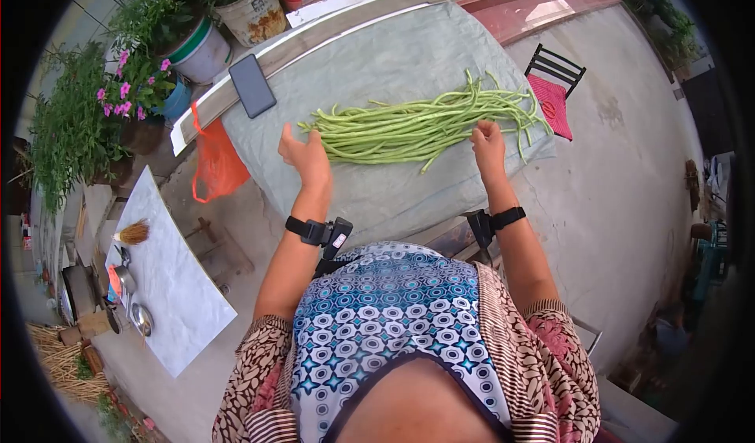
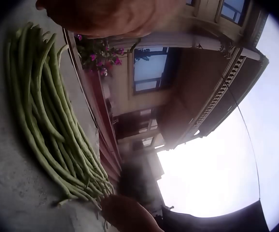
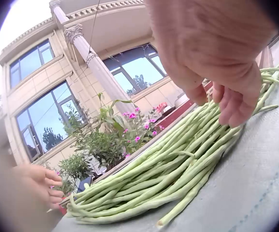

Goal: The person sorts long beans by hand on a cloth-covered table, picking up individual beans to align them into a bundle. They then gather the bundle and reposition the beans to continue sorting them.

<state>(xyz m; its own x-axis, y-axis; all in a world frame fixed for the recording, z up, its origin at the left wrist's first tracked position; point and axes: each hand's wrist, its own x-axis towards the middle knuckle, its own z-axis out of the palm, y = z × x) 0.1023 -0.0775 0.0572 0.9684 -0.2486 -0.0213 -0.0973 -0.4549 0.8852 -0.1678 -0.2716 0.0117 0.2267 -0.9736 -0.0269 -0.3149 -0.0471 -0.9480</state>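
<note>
A long bundle of green yardlong beans (image 1: 401, 132) lies sideways across the cloth-covered table. My left hand (image 1: 305, 156) is at the bundle's left end, fingers spread and thumb apart, with nothing in it. At the right part of the bundle, my right hand (image 1: 489, 148) hovers along the near edge with its fingers bent loosely downward. Seen from the right wrist, the fingertips (image 3: 236, 108) overlap the beans (image 3: 178, 164), and no bean shows between thumb and fingers. The even bean ends face the left hand; the thinner tips fan out on the right.
A phone (image 1: 252, 86) lies at the table's far left corner. An orange plastic bag (image 1: 216, 160) hangs at the left edge. Flower pots (image 1: 197, 50) stand beyond it. A black chair with a red cushion (image 1: 549, 101) is on the right, a low white table (image 1: 177, 286) on the left.
</note>
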